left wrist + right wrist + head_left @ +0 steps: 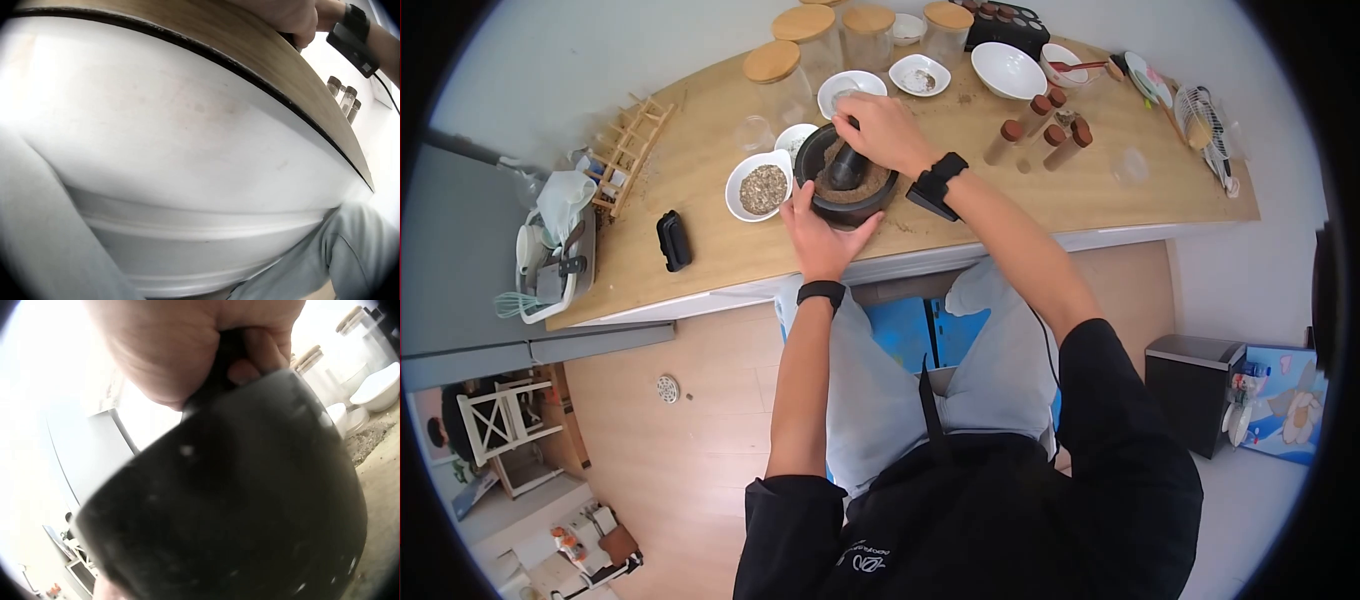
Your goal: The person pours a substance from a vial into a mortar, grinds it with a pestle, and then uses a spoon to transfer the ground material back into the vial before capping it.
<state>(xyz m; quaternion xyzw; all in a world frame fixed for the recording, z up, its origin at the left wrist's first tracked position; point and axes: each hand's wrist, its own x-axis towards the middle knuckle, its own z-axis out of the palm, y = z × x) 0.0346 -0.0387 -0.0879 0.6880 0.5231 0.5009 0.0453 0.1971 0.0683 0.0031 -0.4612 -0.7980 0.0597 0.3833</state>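
- The left hand grips the near side of a black stone mortar, the thumb spread out to the right along the wall and the fingers reaching up its left side.
- The right hand is closed round the upper end of a black, thick-ended pestle, its fingers curled in; the right wrist view also shows fingertips folded against the handle.
- The pestle leans inside the mortar, its thick end down in brown ground powder, below the right fingers.
- The mortar stands on a light wooden tabletop, between the left fingers and thumb.
- Just left of the left fingers is a white bowl with a pointed lip, holding coarse grey-brown bits.
- Beyond those fingers, close to the mortar's far left side, sits a small white bowl, partly hidden.
- Past the right fingertips stands a white rounded bowl; farther out and to the right is a white squarish dish with dark and pale grains in it.
- Right of the right hand, well apart from its fingers, clear tubes with reddish-brown caps stand in a group.
- Clear jars with round wooden lids stand beyond both hands.
- Left of the left hand, well apart, lies a small black case.
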